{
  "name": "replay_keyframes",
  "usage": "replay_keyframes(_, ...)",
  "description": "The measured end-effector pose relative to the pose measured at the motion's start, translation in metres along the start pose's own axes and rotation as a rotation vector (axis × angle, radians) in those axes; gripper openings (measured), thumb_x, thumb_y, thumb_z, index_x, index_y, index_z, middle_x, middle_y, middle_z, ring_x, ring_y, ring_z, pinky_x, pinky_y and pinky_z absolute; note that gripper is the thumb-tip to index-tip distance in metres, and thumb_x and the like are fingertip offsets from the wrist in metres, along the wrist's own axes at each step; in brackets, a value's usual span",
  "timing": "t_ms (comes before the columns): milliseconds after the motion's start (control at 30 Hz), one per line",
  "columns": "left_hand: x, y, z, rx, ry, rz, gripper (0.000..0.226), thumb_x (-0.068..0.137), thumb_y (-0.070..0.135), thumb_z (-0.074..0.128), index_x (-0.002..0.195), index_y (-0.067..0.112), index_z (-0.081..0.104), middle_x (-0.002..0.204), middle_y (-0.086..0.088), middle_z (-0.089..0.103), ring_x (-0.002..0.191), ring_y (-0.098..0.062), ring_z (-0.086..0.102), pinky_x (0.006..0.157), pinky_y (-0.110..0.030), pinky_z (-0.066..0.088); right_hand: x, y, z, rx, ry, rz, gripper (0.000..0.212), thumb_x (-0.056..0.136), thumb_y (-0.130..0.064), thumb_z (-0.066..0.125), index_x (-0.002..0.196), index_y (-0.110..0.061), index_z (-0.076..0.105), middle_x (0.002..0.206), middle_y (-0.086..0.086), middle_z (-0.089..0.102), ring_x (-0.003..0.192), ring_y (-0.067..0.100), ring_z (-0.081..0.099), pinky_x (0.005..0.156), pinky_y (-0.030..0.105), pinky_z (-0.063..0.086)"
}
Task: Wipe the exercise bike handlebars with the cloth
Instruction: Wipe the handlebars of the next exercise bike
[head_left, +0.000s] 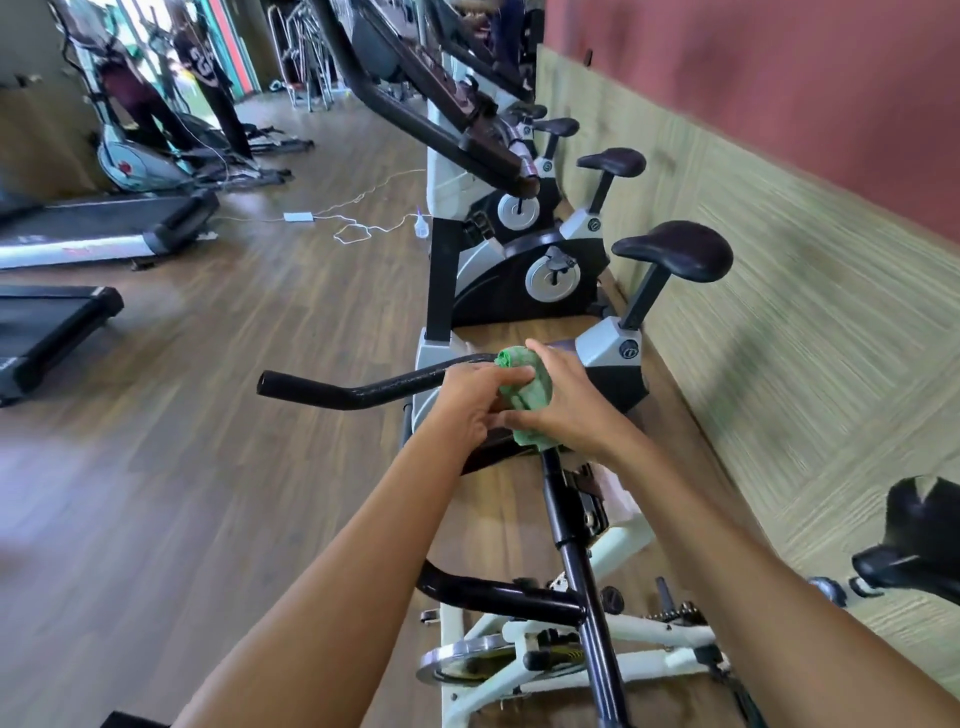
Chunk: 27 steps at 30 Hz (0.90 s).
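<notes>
Holding with right hand (569, 402) the green cloth (525, 387), fingers curled over it, bunched at the centre of the handlebars (363, 392), middle of the frame. Pinching its near edge with left hand (467, 402), fingers bent. Long axis of the bar lying toward the left of the frame, slightly bent, free end well apart; left hand nearer to it. Likely calls for sliding the cloth leftward. Below, black stem (558, 499); wooden floor (234, 467) at left.
</notes>
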<state>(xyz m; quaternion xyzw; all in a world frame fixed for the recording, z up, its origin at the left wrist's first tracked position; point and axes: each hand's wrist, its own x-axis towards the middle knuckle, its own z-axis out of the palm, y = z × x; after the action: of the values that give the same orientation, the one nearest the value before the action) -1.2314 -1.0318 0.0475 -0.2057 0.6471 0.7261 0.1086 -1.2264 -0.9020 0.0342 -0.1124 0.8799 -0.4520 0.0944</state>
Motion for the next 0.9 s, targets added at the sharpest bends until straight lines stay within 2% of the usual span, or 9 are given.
replay_keyframes(67,0.011,0.003,0.007,0.030,-0.004,0.013,0.013,0.086,0.012,0.073,0.097,0.006,0.068,0.090,-0.010,0.072,0.075,-0.021,0.068,0.073,-0.035,0.059,0.013,0.005,-0.004,-0.073,0.021,0.021,0.088,0.086,-0.026,0.075,0.156,-0.021,0.023,0.157,0.004,0.022,0.139,0.022,0.035,0.107,0.030,0.034)
replay_keyframes(133,0.023,-0.001,0.011,0.154,0.035,0.084,0.014,0.092,0.025,0.067,0.088,0.012,0.069,0.079,-0.003,0.069,0.070,-0.018,0.062,0.070,-0.032,0.053,0.024,0.015,-0.006,-0.088,0.090,0.050,0.068,0.089,-0.017,0.067,0.150,-0.018,0.034,0.149,0.006,0.033,0.132,0.024,0.042,0.089,0.021,0.033)
replay_keyframes(200,0.036,-0.017,0.003,0.375,0.134,0.183,0.024,0.096,0.032,0.060,0.081,0.016,0.069,0.074,0.000,0.064,0.068,-0.017,0.056,0.067,-0.029,0.045,0.033,0.029,-0.002,-0.067,0.112,0.095,0.065,0.089,-0.016,0.064,0.147,-0.015,0.036,0.146,0.009,0.036,0.134,0.027,0.041,0.092,0.026,0.035)
replay_keyframes(233,0.040,-0.027,-0.004,0.523,0.182,0.200,0.026,0.097,0.033,0.056,0.082,0.016,0.070,0.076,0.000,0.064,0.072,-0.018,0.058,0.071,-0.030,0.047,0.034,0.035,0.004,-0.059,0.066,0.115,0.068,0.090,-0.017,0.062,0.151,-0.014,0.030,0.151,0.011,0.031,0.139,0.029,0.035,0.102,0.031,0.033)
replay_keyframes(300,0.045,-0.050,-0.019,0.843,0.237,0.110,0.032,0.097,0.041,0.051,0.091,0.016,0.070,0.086,-0.004,0.067,0.084,-0.023,0.064,0.084,-0.037,0.053,0.030,0.043,0.021,-0.106,-0.105,0.168,0.077,0.098,-0.026,0.053,0.158,-0.017,0.005,0.164,0.010,0.002,0.149,0.030,0.015,0.117,0.037,0.019)
replay_keyframes(333,0.044,-0.061,-0.024,0.963,0.239,0.037,0.036,0.098,0.045,0.047,0.092,0.016,0.067,0.089,-0.005,0.067,0.087,-0.026,0.064,0.088,-0.040,0.052,0.029,0.046,0.027,-0.151,-0.155,0.174,0.078,0.102,-0.031,0.047,0.158,-0.018,-0.005,0.165,0.009,-0.011,0.152,0.031,0.006,0.120,0.040,0.013)
replay_keyframes(400,0.039,-0.074,-0.026,1.128,0.271,-0.031,0.044,0.099,0.050,0.036,0.086,0.018,0.061,0.092,-0.006,0.066,0.089,-0.029,0.063,0.089,-0.043,0.051,0.032,0.045,0.033,-0.203,-0.156,0.169,0.075,0.106,-0.035,0.038,0.157,-0.017,-0.014,0.163,0.010,-0.023,0.152,0.031,-0.005,0.121,0.040,0.006)
replay_keyframes(600,0.036,-0.076,-0.022,1.249,0.309,-0.002,0.047,0.102,0.046,0.023,0.096,0.021,0.062,0.097,-0.004,0.065,0.088,-0.027,0.058,0.078,-0.039,0.042,0.041,0.037,0.034,-0.279,-0.131,0.147,0.070,0.108,-0.029,0.033,0.156,-0.013,-0.016,0.163,0.015,-0.021,0.151,0.036,0.004,0.120,0.041,0.013)
replay_keyframes(900,0.029,-0.075,-0.019,1.316,0.317,0.072,0.043,0.105,0.037,0.020,0.099,0.019,0.059,0.091,-0.003,0.060,0.088,-0.029,0.059,0.083,-0.042,0.047,0.044,0.034,0.032,-0.290,-0.097,0.135,0.071,0.107,-0.027,0.035,0.156,-0.010,-0.013,0.163,0.017,-0.012,0.145,0.039,0.023,0.115,0.041,0.027)
